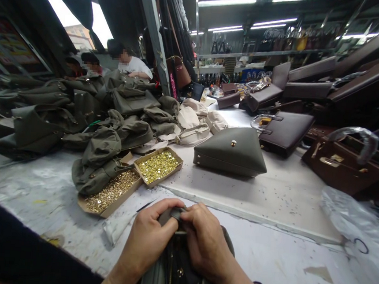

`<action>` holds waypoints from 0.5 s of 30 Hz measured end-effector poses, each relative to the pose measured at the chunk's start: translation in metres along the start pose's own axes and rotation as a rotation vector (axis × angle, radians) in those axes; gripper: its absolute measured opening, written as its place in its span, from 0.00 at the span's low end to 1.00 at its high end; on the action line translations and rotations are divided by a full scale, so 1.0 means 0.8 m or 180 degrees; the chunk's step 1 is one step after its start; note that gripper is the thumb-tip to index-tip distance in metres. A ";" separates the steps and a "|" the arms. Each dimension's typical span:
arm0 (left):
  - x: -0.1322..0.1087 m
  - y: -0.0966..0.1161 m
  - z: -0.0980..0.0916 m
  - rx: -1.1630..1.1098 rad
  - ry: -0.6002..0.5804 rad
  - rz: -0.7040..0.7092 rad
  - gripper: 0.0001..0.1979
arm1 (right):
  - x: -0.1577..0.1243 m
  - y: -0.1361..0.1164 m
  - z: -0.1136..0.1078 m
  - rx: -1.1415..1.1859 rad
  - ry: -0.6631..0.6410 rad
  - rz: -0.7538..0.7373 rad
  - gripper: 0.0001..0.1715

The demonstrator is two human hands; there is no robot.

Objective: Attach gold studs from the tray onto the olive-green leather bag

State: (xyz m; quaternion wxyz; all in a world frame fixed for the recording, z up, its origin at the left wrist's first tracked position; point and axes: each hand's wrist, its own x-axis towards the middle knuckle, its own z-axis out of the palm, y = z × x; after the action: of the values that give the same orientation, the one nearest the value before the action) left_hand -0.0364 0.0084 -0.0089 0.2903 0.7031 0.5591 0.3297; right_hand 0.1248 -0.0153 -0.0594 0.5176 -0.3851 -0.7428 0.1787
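Observation:
An olive-green bag (156, 274) with a zip and a small gold fitting lies at the near edge of the table, partly covered by my hands. My left hand (151, 233) is closed on its top edge, thumb and forefinger pinching the material. Close beside it, my right hand (205, 240) grips the same edge with bent fingers. Whether a small part is held between the fingertips is hidden. Ahead of my left hand are a cardboard tray of copper-gold metal pieces (114, 191) and a box of bright gold pieces (159, 166).
Green bags (111, 130) are heaped at the left, with beige bags (193, 129) beside them. A finished-looking green handbag (230, 152) lies ahead. Brown handbags (343, 166) and clear plastic (361, 227) are at the right. Several people (130, 64) sit behind the heap.

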 end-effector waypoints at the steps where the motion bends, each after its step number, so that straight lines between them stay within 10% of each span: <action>1: -0.003 -0.002 0.001 0.0010 0.0076 0.0123 0.14 | 0.000 -0.002 0.000 -0.0119 -0.0012 -0.0158 0.14; 8: -0.036 -0.028 0.009 0.0315 0.0878 0.1657 0.19 | -0.006 -0.011 0.000 0.0543 0.0141 0.0555 0.25; 15: -0.053 -0.033 0.010 0.0616 0.0996 0.1163 0.16 | -0.005 -0.019 -0.007 0.0589 0.0069 0.0295 0.22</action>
State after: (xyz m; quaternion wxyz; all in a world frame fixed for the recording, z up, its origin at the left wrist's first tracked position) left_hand -0.0520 -0.0276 -0.0401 0.0673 0.7574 0.4898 0.4265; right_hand 0.1247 -0.0288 -0.0494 0.5502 -0.3715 -0.6989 0.2661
